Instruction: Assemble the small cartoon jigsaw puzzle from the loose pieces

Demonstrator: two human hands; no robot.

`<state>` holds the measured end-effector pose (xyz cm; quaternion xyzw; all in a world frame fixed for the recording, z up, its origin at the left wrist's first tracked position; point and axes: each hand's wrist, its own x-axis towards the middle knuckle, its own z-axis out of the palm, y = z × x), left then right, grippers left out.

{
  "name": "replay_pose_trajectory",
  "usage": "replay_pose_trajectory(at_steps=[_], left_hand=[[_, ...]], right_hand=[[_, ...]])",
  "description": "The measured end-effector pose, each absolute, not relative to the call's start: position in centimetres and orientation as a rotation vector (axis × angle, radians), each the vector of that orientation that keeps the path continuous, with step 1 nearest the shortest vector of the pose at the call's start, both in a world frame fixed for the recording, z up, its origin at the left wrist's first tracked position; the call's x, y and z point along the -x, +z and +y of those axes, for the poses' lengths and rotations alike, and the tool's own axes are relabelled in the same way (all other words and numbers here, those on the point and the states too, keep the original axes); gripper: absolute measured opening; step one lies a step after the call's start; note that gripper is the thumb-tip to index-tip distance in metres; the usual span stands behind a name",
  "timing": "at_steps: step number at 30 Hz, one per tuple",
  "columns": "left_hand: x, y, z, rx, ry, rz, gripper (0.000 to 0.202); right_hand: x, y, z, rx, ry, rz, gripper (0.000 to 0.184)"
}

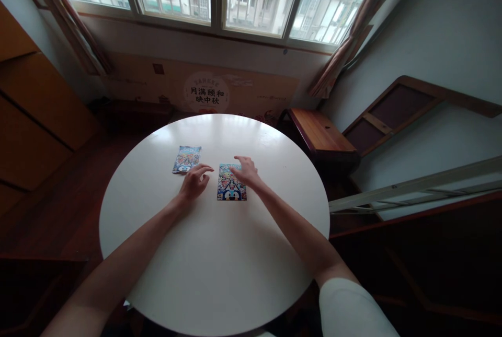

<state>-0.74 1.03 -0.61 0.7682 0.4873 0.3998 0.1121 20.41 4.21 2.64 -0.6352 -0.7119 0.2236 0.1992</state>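
Note:
A colourful printed card or sheet point(231, 185) with a blue-and-white cartoon face along its near edge lies flat on the white round table point(219, 274). Over its upper right corner is my right hand point(247, 171), fingers apart, thumb above the print; whether it touches cannot be made out. To the left, my left hand point(195, 180) hovers or rests with fingers loosely curved and apart, holding nothing. Just beyond it lies a shiny packet point(187, 158) with similar printing, its near right corner close to my left fingers.
A wooden-topped bench point(321, 130) stands behind the table on the right. Orange cabinets point(43, 96) line the left wall. Beyond the table is a printed banner point(243, 83) below barred windows. A pale rail point(415, 183) runs along the right.

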Motion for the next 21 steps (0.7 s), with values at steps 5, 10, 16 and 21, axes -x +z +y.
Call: replay_pose_trajectory(at_steps=[5,10,16,21], left_hand=[[0.9,-1.0,1.2,-2.296,1.131,1.465,0.029],[0.9,-0.9,1.2,-2.361,1.008,1.515,0.019],[0.9,-0.8,1.0,-2.347,0.952,1.541,0.019],[0.9,-0.9,1.0,-2.33,0.973,1.554,0.019]], right_hand=[[-16.7,1.2,-1.3,1.718,0.347,-2.326,0.075],[-17.7,-0.1,-1.1,1.806,0.258,-2.361,0.074],[-23.1,0.2,3.1,1.963,0.223,-2.415,0.073],[-29.4,0.3,7.3,1.983,0.208,-2.486,0.069]])
